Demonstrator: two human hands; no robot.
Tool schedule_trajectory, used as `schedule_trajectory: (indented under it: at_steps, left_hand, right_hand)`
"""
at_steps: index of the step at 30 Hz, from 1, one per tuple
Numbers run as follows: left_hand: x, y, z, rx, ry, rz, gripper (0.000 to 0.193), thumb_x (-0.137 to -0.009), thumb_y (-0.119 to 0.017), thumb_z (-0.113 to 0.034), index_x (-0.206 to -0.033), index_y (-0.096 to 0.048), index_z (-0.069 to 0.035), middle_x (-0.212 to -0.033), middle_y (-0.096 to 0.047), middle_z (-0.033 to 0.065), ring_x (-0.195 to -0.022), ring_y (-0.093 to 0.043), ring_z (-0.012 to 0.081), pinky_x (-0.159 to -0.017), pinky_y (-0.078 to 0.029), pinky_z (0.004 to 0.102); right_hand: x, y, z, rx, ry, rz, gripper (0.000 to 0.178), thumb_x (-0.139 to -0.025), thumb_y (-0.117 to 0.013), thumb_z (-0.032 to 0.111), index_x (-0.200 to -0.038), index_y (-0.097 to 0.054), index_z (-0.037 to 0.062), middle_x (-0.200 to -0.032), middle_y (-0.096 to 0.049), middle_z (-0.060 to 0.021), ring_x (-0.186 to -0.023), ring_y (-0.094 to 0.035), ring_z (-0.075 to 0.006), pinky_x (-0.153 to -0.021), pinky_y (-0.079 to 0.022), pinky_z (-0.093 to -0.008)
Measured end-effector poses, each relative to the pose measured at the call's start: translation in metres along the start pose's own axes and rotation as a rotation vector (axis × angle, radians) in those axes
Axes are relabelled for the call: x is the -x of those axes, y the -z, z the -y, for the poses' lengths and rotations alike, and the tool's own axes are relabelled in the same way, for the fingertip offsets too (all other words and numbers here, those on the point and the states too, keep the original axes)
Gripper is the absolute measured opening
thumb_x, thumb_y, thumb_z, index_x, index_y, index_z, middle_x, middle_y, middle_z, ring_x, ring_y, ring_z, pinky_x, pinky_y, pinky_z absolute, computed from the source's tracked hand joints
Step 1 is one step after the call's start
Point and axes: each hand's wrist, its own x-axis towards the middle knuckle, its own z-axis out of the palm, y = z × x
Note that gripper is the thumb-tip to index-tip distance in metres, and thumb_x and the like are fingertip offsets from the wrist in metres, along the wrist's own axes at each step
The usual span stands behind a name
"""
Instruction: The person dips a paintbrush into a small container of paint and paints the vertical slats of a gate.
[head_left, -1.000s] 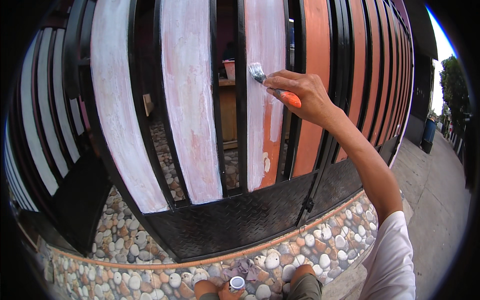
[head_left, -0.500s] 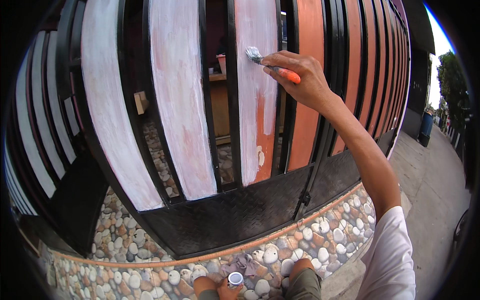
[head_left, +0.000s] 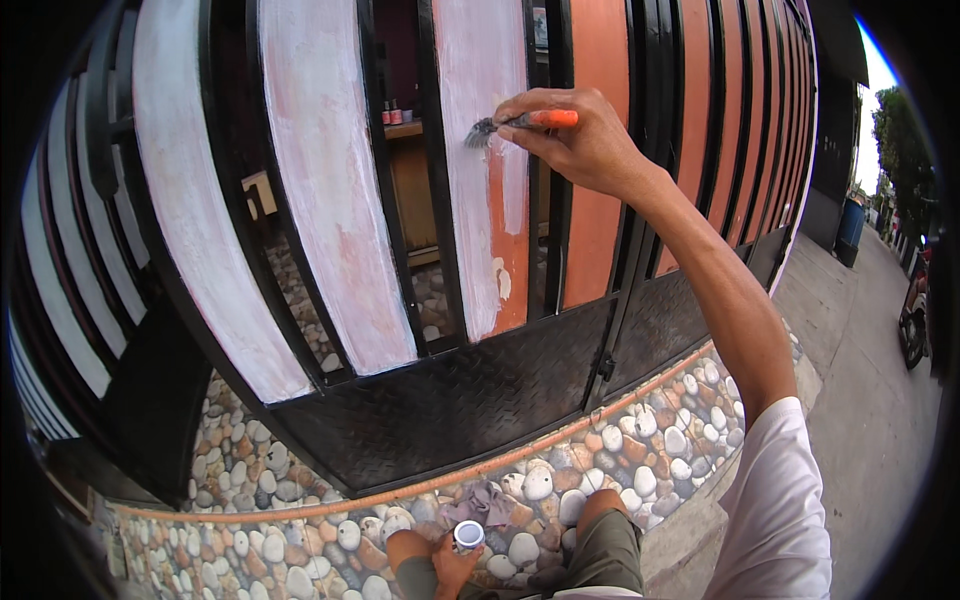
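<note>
My right hand [head_left: 580, 137] pinches a paintbrush [head_left: 512, 127] with an orange-tipped handle, held nearly level. Its grey-white bristles press on a gate slat [head_left: 487, 70] that is whitish above, with bare orange left along its lower right part. Down by my knees, my left hand [head_left: 455, 565] is wrapped round a small paint can [head_left: 468, 536] with a white rim; its contents are too small to make out. A crumpled greyish cloth [head_left: 483, 503] lies on the pebbles just beyond the can.
White-coated slats [head_left: 320, 180] stand to the left, orange slats [head_left: 598, 200] to the right, between black metal bars. Below runs a black textured panel [head_left: 450, 415] with a latch [head_left: 604, 368]. Pebbled paving [head_left: 540, 483] lies underneath. A blue bin [head_left: 850, 230] and a motorcycle [head_left: 914, 325] stand along the road.
The brush has moved down the slat, and its bristles now point down-left instead of up. My view has shifted slightly. My left hand still holds the can.
</note>
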Motion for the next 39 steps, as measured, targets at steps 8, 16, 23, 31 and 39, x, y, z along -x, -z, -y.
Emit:
schedule_trajectory:
  at_steps: [8,16,23,31,39]
  left_hand:
    - [-0.004,0.004,-0.009,0.02,0.011,0.028,0.06,-0.064,-0.093,-0.029,-0.109,-0.068,0.0,-0.099,-0.07,0.0201,-0.089,-0.069,0.0374,-0.078,-0.055,0.0455]
    - [-0.04,0.022,-0.081,0.096,-0.149,-0.006,0.062,-0.065,-0.091,-0.019,-0.119,-0.066,-0.002,-0.108,-0.069,0.0166,-0.097,-0.069,0.0327,-0.084,-0.056,0.0417]
    - [-0.062,0.021,-0.152,0.106,-0.274,0.016,0.065,-0.065,-0.09,-0.017,-0.123,-0.064,-0.002,-0.114,-0.067,0.0189,-0.105,-0.066,0.0375,-0.089,-0.054,0.0446]
    - [-0.069,0.004,-0.179,0.027,-0.388,0.016,0.065,-0.065,-0.089,-0.014,-0.124,-0.064,-0.003,-0.111,-0.067,0.0161,-0.102,-0.068,0.0346,-0.086,-0.055,0.0433]
    - [-0.073,-0.006,-0.184,-0.003,-0.416,0.028,0.067,-0.063,-0.09,-0.014,-0.124,-0.064,-0.002,-0.11,-0.067,0.0167,-0.101,-0.068,0.0348,-0.085,-0.056,0.0435]
  right_hand:
    - [0.07,-0.028,0.019,0.163,0.015,-0.009,0.022,-0.09,-0.075,0.017,-0.111,-0.074,0.0111,-0.103,-0.075,-0.0053,-0.081,-0.075,-0.0219,-0.068,-0.061,-0.0315]
    - [0.269,-0.062,0.15,-0.42,-0.797,0.371,0.025,-0.088,-0.08,0.019,-0.094,-0.073,-0.0033,-0.078,-0.072,-0.0103,-0.067,-0.068,-0.0133,-0.059,-0.052,-0.0286]
    - [0.316,-0.043,0.199,-0.628,-0.905,0.281,0.024,-0.086,-0.082,0.018,-0.077,-0.073,-0.0019,-0.079,-0.072,-0.0089,-0.066,-0.066,-0.0116,-0.058,-0.048,-0.0276]
    - [0.338,-0.051,0.197,-0.589,-0.69,0.34,0.037,-0.084,-0.081,0.031,-0.081,-0.072,-0.0055,-0.077,-0.07,-0.0181,-0.059,-0.067,-0.0309,-0.056,-0.052,-0.0362]
    - [0.365,-0.061,0.194,-0.521,-0.773,0.512,0.04,-0.086,-0.078,0.035,-0.077,-0.074,-0.0041,-0.068,-0.068,-0.018,-0.059,-0.068,-0.0326,-0.059,-0.053,-0.0394]
